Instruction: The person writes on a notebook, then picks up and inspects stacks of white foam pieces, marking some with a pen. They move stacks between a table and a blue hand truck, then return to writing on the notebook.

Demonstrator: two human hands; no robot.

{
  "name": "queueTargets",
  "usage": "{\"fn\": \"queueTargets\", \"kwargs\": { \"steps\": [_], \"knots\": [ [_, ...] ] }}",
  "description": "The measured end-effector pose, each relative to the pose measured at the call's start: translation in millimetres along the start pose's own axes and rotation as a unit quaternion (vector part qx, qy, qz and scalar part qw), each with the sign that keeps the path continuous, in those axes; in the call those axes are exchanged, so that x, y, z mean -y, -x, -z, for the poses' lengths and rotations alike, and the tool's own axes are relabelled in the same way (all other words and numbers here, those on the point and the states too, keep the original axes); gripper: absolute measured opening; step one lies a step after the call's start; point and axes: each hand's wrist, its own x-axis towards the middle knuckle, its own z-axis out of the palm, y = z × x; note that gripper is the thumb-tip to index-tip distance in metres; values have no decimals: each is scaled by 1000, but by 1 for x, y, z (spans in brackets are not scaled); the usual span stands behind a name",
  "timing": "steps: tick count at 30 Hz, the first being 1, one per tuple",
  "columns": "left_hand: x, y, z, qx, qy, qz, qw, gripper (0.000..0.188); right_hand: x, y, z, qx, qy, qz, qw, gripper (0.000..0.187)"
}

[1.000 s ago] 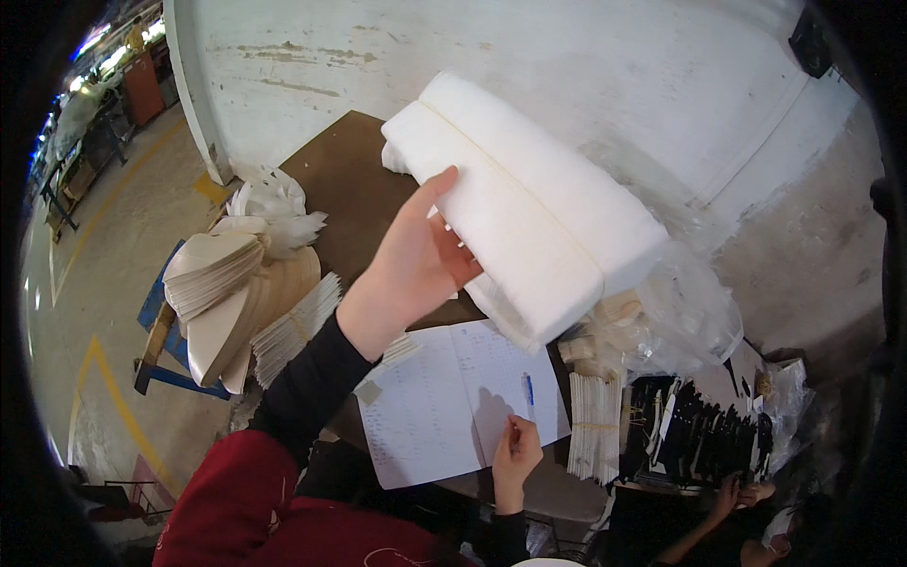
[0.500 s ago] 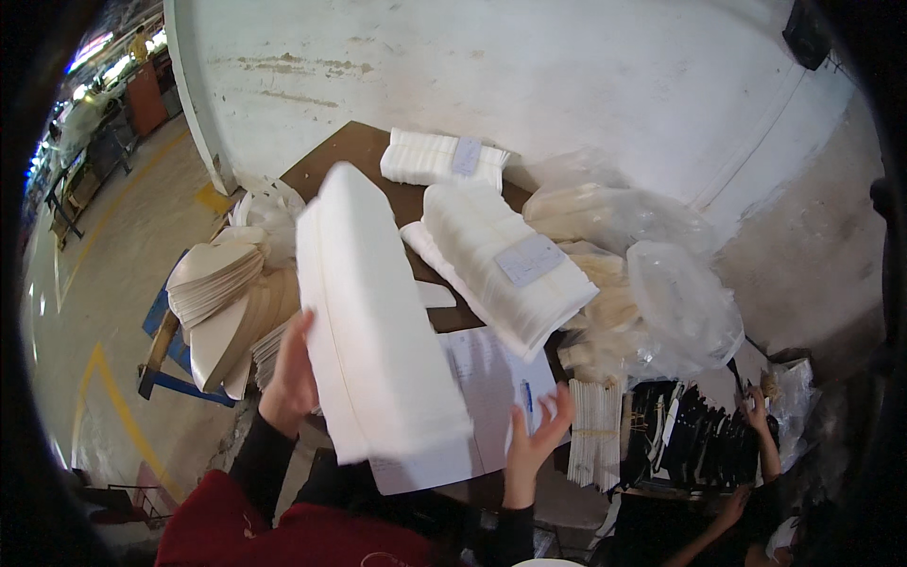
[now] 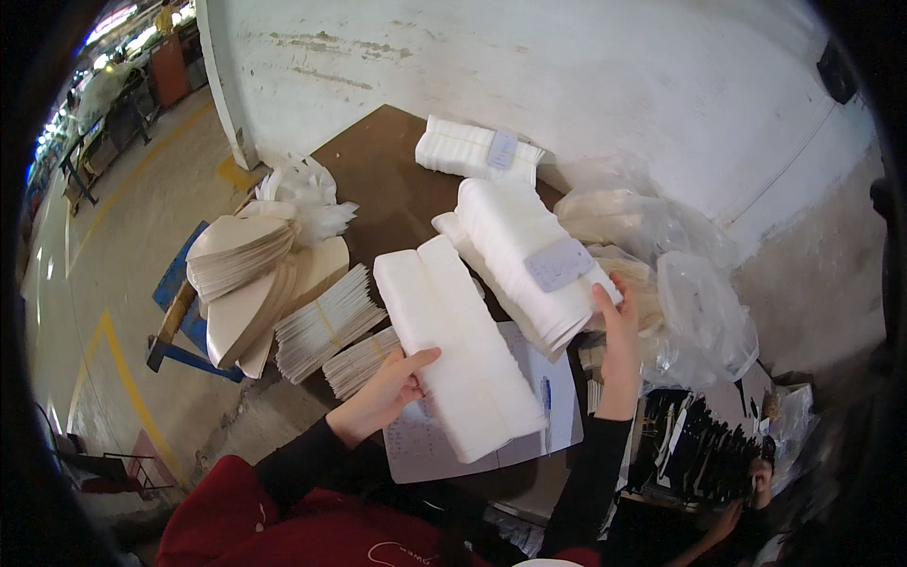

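A long white bundle of layered, fabric-like pieces [image 3: 458, 340] lies tilted over an open notebook [image 3: 567, 402]. My left hand [image 3: 385, 389] is closed on its left side, the thumb on top. Just beyond it rests a second white bundle [image 3: 505, 227] with a pale label [image 3: 559, 264] on top. My right hand [image 3: 621, 352] grips the near right end of that labelled bundle, its fingertips at the edge. A blue pen [image 3: 547, 392] lies on the notebook. Farther back on the brown table [image 3: 378, 180] is another labelled white bundle [image 3: 463, 148].
Cream curved pieces [image 3: 241, 250] and banded stacks [image 3: 326, 326] sit at the left. Clear plastic bags [image 3: 699, 312] crowd the right side, with black pieces [image 3: 694, 449] below them. A co-worker's hand [image 3: 761, 474] is at the lower right. A white wall [image 3: 586, 76] stands behind.
The white bundle in my left hand has come down from a raised position onto the notebook. My right hand has moved from open above the notebook to the labelled bundle's end.
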Motion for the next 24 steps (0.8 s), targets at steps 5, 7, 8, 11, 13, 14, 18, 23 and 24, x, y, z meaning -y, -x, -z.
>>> {"fn": "queueTargets", "kwargs": {
  "steps": [5, 7, 8, 11, 13, 14, 18, 23, 24],
  "knots": [
    [9, -15, -2, -23, 24, -13, 999, 66, -4, 25, -10, 13, -22, 25, 999, 59],
    [10, -16, -1, -22, 24, -11, 999, 67, 3, 35, -15, 26, -17, 43, 999, 58],
    [9, -16, 0, -20, 25, -11, 999, 67, 4, 38, -18, 34, -15, 53, 998, 57],
    [8, -15, 4, -6, 32, -12, 999, 67, 10, 38, -18, 49, -36, 14, 998, 53],
    [8, -15, 7, 5, 40, -14, 999, 67, 0, 34, -13, 33, -74, -38, 996, 51],
    [9, -16, 9, 10, 45, -16, 999, 67, -4, 34, -9, 26, -92, -64, 993, 50],
    [12, -16, 8, 5, 25, -25, 999, 71, -12, 39, 6, 12, -226, -100, 969, 53],
    [11, -13, 1, -9, 29, -29, 999, 77, -10, 60, 18, 37, -333, -71, 940, 53],
    [11, -14, -1, -10, 31, -26, 999, 78, -5, 69, 17, 39, -338, -63, 938, 55]
  ]
}}
